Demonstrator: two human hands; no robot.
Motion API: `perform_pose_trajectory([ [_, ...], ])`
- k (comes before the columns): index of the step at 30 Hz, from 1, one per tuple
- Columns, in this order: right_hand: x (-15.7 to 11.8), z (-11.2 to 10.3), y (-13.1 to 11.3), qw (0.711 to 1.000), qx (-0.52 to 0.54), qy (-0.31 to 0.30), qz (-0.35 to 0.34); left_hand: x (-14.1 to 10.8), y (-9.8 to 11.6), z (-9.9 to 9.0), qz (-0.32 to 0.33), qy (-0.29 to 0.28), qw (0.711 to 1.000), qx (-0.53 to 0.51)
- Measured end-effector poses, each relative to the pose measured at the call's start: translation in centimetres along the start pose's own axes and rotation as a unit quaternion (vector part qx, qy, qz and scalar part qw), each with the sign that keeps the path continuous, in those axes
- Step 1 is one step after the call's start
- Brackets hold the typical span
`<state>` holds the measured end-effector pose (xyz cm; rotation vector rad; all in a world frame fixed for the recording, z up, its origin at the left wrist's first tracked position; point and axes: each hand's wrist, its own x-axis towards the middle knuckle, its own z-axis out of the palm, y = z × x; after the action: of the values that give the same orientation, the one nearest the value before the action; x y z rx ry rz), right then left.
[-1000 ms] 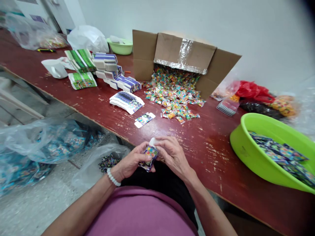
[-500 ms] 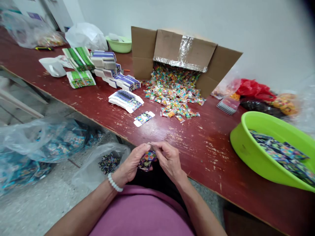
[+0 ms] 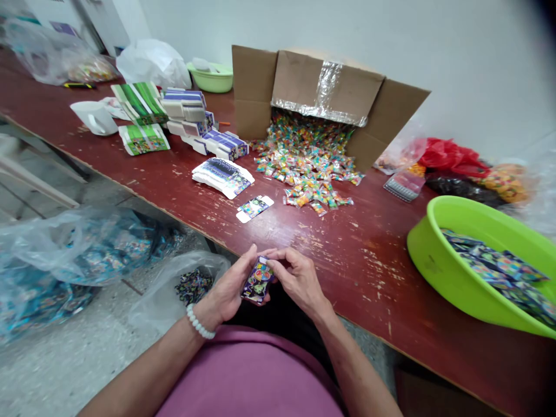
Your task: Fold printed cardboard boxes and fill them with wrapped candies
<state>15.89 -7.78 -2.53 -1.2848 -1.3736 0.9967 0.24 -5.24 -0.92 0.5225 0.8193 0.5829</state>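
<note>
Just off the table's front edge, my left hand (image 3: pixel 232 288) is closed around a small dark printed carton (image 3: pixel 258 282) with a colourful front. My right hand (image 3: pixel 297 277) pinches the carton's upper end, where a white flap shows by the thumb. What is inside the carton is hidden. On the table beyond my hands lies one flat printed carton (image 3: pixel 255 208), beside a fanned stack of flat cartons (image 3: pixel 223 177). Behind them, wrapped candies (image 3: pixel 313 180) spill out of a cardboard box (image 3: pixel 328 87) on its side.
A green basin (image 3: pixel 428 246) holding dark printed packets stands at the right. Bundled cartons (image 3: pixel 143 139) and a white mug (image 3: pixel 93 119) are at the left. Below the table edge sit a plastic bag (image 3: pixel 163 295) with dark packets and a bag of blue packets (image 3: pixel 99 249).
The carton's front has come more into view as my left thumb lifted off its top. My right fingers have shifted over its upper end, and a white flap now shows.
</note>
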Motion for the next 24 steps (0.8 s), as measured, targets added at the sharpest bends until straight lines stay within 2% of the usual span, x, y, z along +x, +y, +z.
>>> perform_pose_trajectory([
  [4, 0.3, 0.0, 0.2, 0.994, 0.084, 0.000, 0.066, 0.1, -0.1, 0.0, 0.007, 0.021, 0.999, 0.026],
  [6, 0.2, 0.0, -0.1, 0.999, 0.041, 0.007, 0.033, 0.3, -0.1, -0.4, 0.004, 0.031, 0.999, 0.025],
  [9, -0.2, 0.1, -0.6, 0.998, -0.032, -0.022, -0.058, 0.7, -0.2, -1.0, -0.006, 0.040, 0.999, -0.005],
  [12, -0.8, 1.1, -0.4, 0.993, -0.037, -0.037, -0.105, 1.1, -0.2, -1.5, -0.002, 0.041, 0.998, -0.036],
  [15, -1.3, 2.3, 0.3, 0.992, -0.046, -0.042, -0.111, 1.0, 0.1, -2.2, 0.037, 0.065, 0.996, -0.040],
  [18, -1.2, 2.3, 1.2, 0.998, -0.037, -0.020, -0.056, -0.2, 0.9, -4.8, 0.091, 0.114, 0.988, 0.050],
  [20, -0.8, 1.4, 2.0, 0.999, -0.024, 0.029, 0.003, -1.5, 1.7, -7.8, 0.132, 0.181, 0.960, 0.166],
  [21, -0.5, 0.8, 2.4, 0.998, -0.020, 0.048, 0.027, -2.2, 2.1, -9.5, 0.159, 0.220, 0.933, 0.236],
  [23, 0.0, -0.3, 3.4, 0.996, -0.017, 0.068, 0.052, -3.3, 2.9, -12.4, 0.178, 0.308, 0.857, 0.374],
  [24, 0.2, -0.7, 3.9, 0.996, -0.018, 0.075, 0.055, -3.5, 3.2, -13.3, 0.175, 0.335, 0.821, 0.428],
])
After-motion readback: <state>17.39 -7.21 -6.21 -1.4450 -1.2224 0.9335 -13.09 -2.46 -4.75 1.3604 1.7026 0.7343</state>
